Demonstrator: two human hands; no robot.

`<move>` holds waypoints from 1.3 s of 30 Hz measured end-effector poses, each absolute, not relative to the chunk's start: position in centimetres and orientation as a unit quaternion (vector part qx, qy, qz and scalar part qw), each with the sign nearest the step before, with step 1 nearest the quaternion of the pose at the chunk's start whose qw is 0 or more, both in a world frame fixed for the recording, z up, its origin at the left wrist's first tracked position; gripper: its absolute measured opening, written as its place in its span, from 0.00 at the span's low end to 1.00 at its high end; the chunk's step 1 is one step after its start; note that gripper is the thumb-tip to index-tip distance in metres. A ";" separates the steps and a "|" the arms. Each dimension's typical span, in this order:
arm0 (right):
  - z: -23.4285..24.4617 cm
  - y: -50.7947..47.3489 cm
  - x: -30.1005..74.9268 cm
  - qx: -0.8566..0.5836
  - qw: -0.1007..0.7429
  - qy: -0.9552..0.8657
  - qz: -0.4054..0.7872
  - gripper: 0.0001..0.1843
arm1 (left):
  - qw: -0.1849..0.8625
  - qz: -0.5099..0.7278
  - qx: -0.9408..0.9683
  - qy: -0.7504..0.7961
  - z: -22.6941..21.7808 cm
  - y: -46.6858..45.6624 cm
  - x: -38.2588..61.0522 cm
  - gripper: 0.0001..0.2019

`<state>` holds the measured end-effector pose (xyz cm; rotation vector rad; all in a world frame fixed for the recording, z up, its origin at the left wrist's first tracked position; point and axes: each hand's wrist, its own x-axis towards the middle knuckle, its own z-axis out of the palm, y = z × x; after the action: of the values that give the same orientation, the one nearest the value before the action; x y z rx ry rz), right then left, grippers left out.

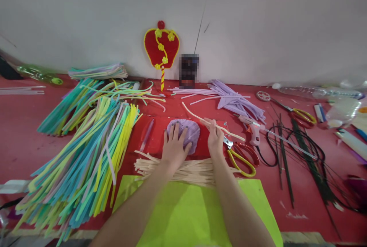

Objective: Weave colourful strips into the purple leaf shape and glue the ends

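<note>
My left hand (pixel 175 143) lies with fingers spread on a purple shape (pixel 192 137) made of pipe cleaners side by side. A cream pipe cleaner (pixel 195 115) is pinched in my right hand (pixel 215 138), its two ends sticking out at the upper left and lower right. Under my forearms runs a bundle of cream pipe cleaners (pixel 192 171), partly covered by them. Close to the right hand rest pliers (pixel 242 163) with one red and one yellow handle. A purple pen (pixel 146 134) lies left of the purple shape.
Multicoloured pipe cleaners (pixel 83 163) are heaped at left, purple ones (pixel 233 99) behind. A red fan-shaped decoration (pixel 162 50) leans on the wall. At right are a pink glue gun (pixel 254 132) with its cable, scissors (pixel 302 117), dark stems (pixel 282 155) and plastic bottles (pixel 315 92). A lime sheet (pixel 189 212) lies in front.
</note>
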<state>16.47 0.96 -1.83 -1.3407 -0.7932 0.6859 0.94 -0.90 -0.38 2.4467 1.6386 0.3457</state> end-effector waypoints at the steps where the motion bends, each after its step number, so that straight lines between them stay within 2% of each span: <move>1: -1.8 1.1 16.8 -0.590 0.665 -0.345 0.301 0.23 | 0.087 0.118 0.822 0.550 -0.4 -0.9 0.9 0.26; 8: -1.2 1.5 18.7 -0.500 0.761 -0.209 0.356 0.20 | 0.101 0.134 0.819 0.549 -0.2 -0.9 1.0 0.26; 12: -0.7 1.2 18.4 -0.473 0.752 -0.213 0.408 0.20 | 0.119 0.234 0.785 0.561 0.3 -0.4 1.0 0.21; 14: -0.6 1.1 17.9 -0.476 0.736 -0.233 0.420 0.20 | 0.177 0.312 0.746 0.561 0.4 0.1 0.7 0.19; 20: -0.8 0.9 17.1 -0.500 0.699 -0.288 0.422 0.20 | 0.473 0.462 0.536 0.526 -0.4 2.1 -0.2 0.17; 24: -0.4 0.7 16.8 -0.474 0.702 -0.297 0.441 0.19 | 0.554 0.533 0.402 0.497 -0.5 2.7 -0.1 0.14; 27: -0.2 0.6 16.4 -0.456 0.691 -0.305 0.471 0.16 | 0.598 0.542 0.375 0.457 -0.3 2.5 0.3 0.14; 32: -1.0 0.7 15.7 -0.473 0.636 -0.361 0.491 0.14 | 0.627 0.525 0.385 0.428 -0.3 2.1 0.6 0.14; 39: -1.6 1.0 15.8 -0.472 0.648 -0.365 0.474 0.15 | 0.622 0.579 0.335 0.407 -0.9 2.8 0.1 0.13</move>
<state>15.83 1.03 -1.61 -1.0745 -0.8300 1.0769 0.14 2.81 -0.90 0.7704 0.9356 1.3309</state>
